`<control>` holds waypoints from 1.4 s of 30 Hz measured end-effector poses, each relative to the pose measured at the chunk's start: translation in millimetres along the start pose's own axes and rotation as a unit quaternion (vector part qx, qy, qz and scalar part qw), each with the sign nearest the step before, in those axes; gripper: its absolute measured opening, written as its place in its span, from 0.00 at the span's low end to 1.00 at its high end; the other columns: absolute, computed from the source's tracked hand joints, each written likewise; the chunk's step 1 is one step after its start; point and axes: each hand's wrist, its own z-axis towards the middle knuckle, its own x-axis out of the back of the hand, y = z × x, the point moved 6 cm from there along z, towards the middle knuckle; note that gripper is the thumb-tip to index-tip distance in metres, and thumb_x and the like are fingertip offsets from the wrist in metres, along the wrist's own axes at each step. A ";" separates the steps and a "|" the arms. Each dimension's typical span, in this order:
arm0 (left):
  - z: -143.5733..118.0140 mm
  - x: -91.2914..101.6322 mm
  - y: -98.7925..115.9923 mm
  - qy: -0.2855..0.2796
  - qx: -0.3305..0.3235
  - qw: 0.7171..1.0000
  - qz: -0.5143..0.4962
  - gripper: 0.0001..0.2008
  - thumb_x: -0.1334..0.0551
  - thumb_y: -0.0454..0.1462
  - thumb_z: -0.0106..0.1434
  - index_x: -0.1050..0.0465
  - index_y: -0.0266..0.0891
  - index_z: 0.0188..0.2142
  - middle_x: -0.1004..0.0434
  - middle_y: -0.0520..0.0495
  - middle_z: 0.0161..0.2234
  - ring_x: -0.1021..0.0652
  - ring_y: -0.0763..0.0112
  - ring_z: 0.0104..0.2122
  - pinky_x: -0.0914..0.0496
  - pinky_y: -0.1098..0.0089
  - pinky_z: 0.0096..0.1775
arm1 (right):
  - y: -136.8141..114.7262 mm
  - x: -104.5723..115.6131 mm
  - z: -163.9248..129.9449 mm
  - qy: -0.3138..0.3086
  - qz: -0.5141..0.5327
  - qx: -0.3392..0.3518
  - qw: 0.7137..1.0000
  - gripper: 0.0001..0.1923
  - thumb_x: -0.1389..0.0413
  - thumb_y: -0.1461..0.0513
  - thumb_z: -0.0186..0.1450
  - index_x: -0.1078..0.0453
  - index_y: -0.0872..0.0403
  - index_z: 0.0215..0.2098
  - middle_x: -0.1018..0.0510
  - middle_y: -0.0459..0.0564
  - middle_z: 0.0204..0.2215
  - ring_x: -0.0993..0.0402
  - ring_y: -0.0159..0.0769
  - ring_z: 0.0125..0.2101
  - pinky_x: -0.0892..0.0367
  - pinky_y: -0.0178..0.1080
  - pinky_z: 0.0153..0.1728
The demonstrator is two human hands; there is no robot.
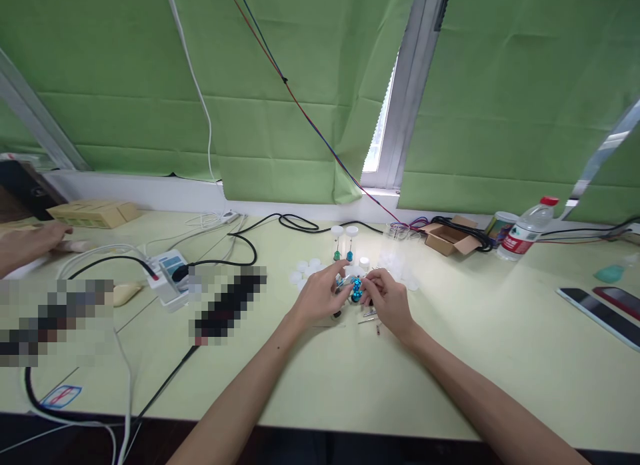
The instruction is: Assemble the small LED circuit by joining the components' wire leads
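Both hands, left hand (320, 295) and right hand (389, 299), pinch a cluster of blue beads (356, 289) between their fingertips, above the bench (450, 358); the cluster's details are too small to make out.

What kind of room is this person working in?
Probably an office or small lab workbench: a pale desk under green window blinds, strewn with cables, small vials and a water bottle.

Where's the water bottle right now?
In the head view, the water bottle lies tilted at the far right of the table, near the window sill, just right of the open cardboard box.
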 end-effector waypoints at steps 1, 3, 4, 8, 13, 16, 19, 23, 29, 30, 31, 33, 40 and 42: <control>0.0 -0.2 0.4 -0.007 0.002 1.000 0.005 0.20 0.43 0.43 0.64 0.37 0.45 0.55 0.25 0.51 0.39 0.30 0.76 0.22 0.34 0.71 0.30 | -0.6 0.9 -0.2 0.010 0.010 0.000 1.000 0.11 0.46 0.52 0.68 0.37 0.50 0.34 0.25 0.44 0.22 0.25 0.34 0.19 0.27 0.36 0.21; -0.1 -0.6 1.1 -0.019 0.005 1.000 0.014 0.21 0.43 0.42 0.64 0.37 0.45 0.56 0.25 0.51 0.39 0.30 0.76 0.21 0.34 0.71 0.29 | -1.5 2.9 -0.4 0.032 0.030 0.000 0.999 0.11 0.45 0.53 0.67 0.37 0.50 0.35 0.24 0.44 0.23 0.24 0.34 0.19 0.26 0.36 0.21; -0.3 -0.8 1.6 -0.024 0.005 1.000 0.017 0.21 0.43 0.42 0.64 0.37 0.45 0.56 0.25 0.51 0.39 0.30 0.75 0.21 0.34 0.70 0.29 | -1.8 3.8 -0.6 0.042 0.039 0.001 0.998 0.10 0.45 0.53 0.68 0.37 0.50 0.35 0.24 0.44 0.24 0.24 0.34 0.20 0.26 0.36 0.21; -1.2 -0.7 3.1 -0.031 0.003 0.999 0.020 0.21 0.43 0.41 0.63 0.36 0.46 0.56 0.24 0.50 0.41 0.29 0.73 0.22 0.34 0.70 0.29 | -3.0 7.3 -1.1 0.077 0.069 0.005 0.995 0.10 0.45 0.54 0.68 0.38 0.50 0.36 0.23 0.45 0.24 0.24 0.34 0.20 0.25 0.37 0.21; -1.2 1.1 3.1 -0.026 0.005 0.999 0.019 0.21 0.43 0.41 0.63 0.35 0.47 0.56 0.23 0.50 0.40 0.27 0.72 0.23 0.33 0.70 0.29 | -7.9 12.6 -2.1 0.117 0.084 0.017 0.989 0.11 0.45 0.54 0.68 0.41 0.50 0.37 0.22 0.45 0.25 0.22 0.35 0.21 0.25 0.37 0.22; -1.4 1.0 2.4 -0.034 0.005 0.999 0.026 0.21 0.42 0.41 0.63 0.35 0.47 0.56 0.23 0.49 0.43 0.25 0.70 0.26 0.33 0.69 0.30 | -9.6 13.8 -2.2 0.126 0.098 0.019 0.987 0.11 0.45 0.54 0.68 0.42 0.50 0.38 0.22 0.44 0.26 0.22 0.35 0.22 0.26 0.37 0.21; -2.4 -0.7 1.1 -0.047 0.005 0.998 0.047 0.22 0.43 0.40 0.64 0.36 0.46 0.57 0.23 0.47 0.43 0.24 0.67 0.30 0.32 0.68 0.31 | -10.1 13.9 -2.3 0.128 0.106 0.020 0.986 0.11 0.45 0.54 0.69 0.42 0.50 0.38 0.21 0.44 0.26 0.21 0.35 0.22 0.26 0.37 0.22; -4.4 -5.1 1.2 -0.063 -0.004 0.996 0.058 0.22 0.43 0.39 0.64 0.37 0.45 0.58 0.23 0.45 0.45 0.22 0.64 0.34 0.31 0.67 0.34 | -10.1 14.0 -3.1 0.134 0.116 0.020 0.984 0.11 0.45 0.54 0.69 0.43 0.50 0.38 0.21 0.45 0.27 0.21 0.36 0.22 0.26 0.37 0.22; -5.7 -10.8 4.2 -0.062 -0.014 0.997 0.039 0.24 0.41 0.38 0.62 0.37 0.46 0.58 0.21 0.46 0.43 0.22 0.62 0.36 0.30 0.66 0.37 | -8.8 12.2 -3.7 0.128 0.132 0.008 0.983 0.12 0.45 0.53 0.69 0.44 0.49 0.39 0.20 0.45 0.27 0.21 0.36 0.23 0.26 0.38 0.24; -5.6 -11.5 4.4 -0.063 -0.013 0.997 0.040 0.24 0.41 0.38 0.62 0.37 0.46 0.59 0.21 0.46 0.43 0.22 0.62 0.36 0.30 0.65 0.37 | -9.0 12.0 -3.5 0.126 0.135 0.006 0.983 0.13 0.45 0.53 0.68 0.44 0.49 0.39 0.20 0.45 0.28 0.21 0.36 0.23 0.26 0.38 0.24; -5.4 -12.2 4.7 -0.064 -0.013 0.997 0.041 0.24 0.41 0.39 0.63 0.37 0.45 0.59 0.22 0.46 0.43 0.22 0.62 0.37 0.30 0.65 0.37 | -9.3 11.7 -3.1 0.123 0.137 0.004 0.983 0.13 0.45 0.53 0.68 0.44 0.49 0.39 0.20 0.45 0.28 0.21 0.36 0.23 0.26 0.38 0.24; -4.9 -12.5 5.4 -0.060 -0.014 0.997 0.042 0.23 0.41 0.39 0.63 0.37 0.45 0.58 0.22 0.46 0.44 0.21 0.62 0.37 0.29 0.65 0.37 | -9.7 11.1 -2.3 0.118 0.136 -0.003 0.984 0.13 0.45 0.52 0.68 0.44 0.49 0.39 0.20 0.45 0.27 0.21 0.36 0.23 0.26 0.38 0.24; -4.5 -9.7 7.7 -0.034 -0.028 0.999 0.025 0.22 0.41 0.39 0.64 0.36 0.45 0.57 0.22 0.46 0.45 0.21 0.63 0.37 0.29 0.65 0.39 | -8.7 10.6 -1.0 0.116 0.146 -0.030 0.982 0.14 0.45 0.51 0.67 0.44 0.49 0.38 0.20 0.45 0.27 0.21 0.36 0.23 0.26 0.38 0.23; -4.5 -9.7 7.7 -0.034 -0.028 0.999 0.023 0.22 0.41 0.40 0.64 0.36 0.45 0.57 0.22 0.45 0.46 0.21 0.63 0.38 0.29 0.65 0.39 | -8.3 10.4 -0.9 0.114 0.153 -0.036 0.981 0.15 0.44 0.51 0.67 0.44 0.49 0.37 0.20 0.46 0.27 0.21 0.36 0.23 0.26 0.38 0.23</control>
